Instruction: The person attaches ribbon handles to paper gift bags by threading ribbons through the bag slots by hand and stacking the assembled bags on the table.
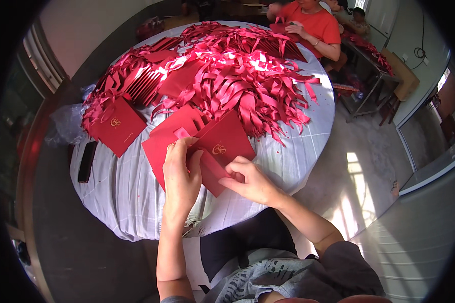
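Observation:
Between my hands runs a pinkish-red ribbon [214, 166], lying across a flat red paper bag or sleeve with a gold emblem [232, 136]. My left hand [181, 177] is closed, its thumb and fingers pinching the upper part of the ribbon. With bent fingers, my right hand [255, 184] pinches the ribbon's lower part at the right edge of that red piece. Fanned under and left of it are several more red paper pieces [159, 146], partly covered by my left hand.
A round table with a whitish cloth [126, 202] bears a heap of red ribbons [237, 91] and stacked red pieces [144, 83]. A dark phone [87, 161] lies at its left edge, near clear plastic [68, 123]. Across the table a person in red [313, 25] handles a red piece.

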A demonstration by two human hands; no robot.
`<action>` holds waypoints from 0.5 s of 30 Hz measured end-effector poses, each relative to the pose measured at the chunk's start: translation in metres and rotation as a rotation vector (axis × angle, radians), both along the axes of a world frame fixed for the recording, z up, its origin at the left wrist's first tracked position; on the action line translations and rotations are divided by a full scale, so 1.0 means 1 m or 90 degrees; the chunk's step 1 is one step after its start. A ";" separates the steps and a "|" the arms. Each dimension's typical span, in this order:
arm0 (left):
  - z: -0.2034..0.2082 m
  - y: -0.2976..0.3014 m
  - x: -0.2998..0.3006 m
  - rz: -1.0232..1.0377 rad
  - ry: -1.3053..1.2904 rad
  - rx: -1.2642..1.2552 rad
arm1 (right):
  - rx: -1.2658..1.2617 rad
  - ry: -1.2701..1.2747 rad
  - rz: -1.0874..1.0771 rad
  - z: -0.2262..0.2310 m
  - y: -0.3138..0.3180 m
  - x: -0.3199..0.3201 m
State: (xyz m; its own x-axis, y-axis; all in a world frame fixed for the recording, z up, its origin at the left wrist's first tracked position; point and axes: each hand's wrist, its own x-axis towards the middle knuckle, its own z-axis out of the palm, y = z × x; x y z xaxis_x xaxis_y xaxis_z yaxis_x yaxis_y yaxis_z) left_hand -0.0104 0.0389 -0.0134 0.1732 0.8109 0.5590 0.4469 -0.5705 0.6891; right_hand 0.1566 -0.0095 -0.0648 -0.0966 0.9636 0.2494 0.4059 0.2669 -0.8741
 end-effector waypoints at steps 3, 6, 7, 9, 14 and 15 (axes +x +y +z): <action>0.002 0.003 -0.004 -0.008 0.061 0.040 | 0.115 -0.025 0.035 0.002 -0.006 0.015; 0.007 0.006 -0.003 -0.016 0.091 0.070 | -0.177 0.133 0.042 0.013 -0.026 0.046; 0.008 0.006 -0.003 -0.018 0.089 0.070 | -0.188 0.130 0.046 0.015 -0.030 0.057; 0.009 0.006 -0.006 -0.002 0.144 0.133 | -0.166 0.118 -0.002 0.020 -0.038 0.070; 0.015 -0.004 -0.001 0.055 0.183 0.151 | -0.020 0.241 -0.107 0.024 -0.051 0.089; 0.016 -0.006 0.002 0.073 0.192 0.185 | -0.018 0.241 -0.111 0.028 -0.052 0.088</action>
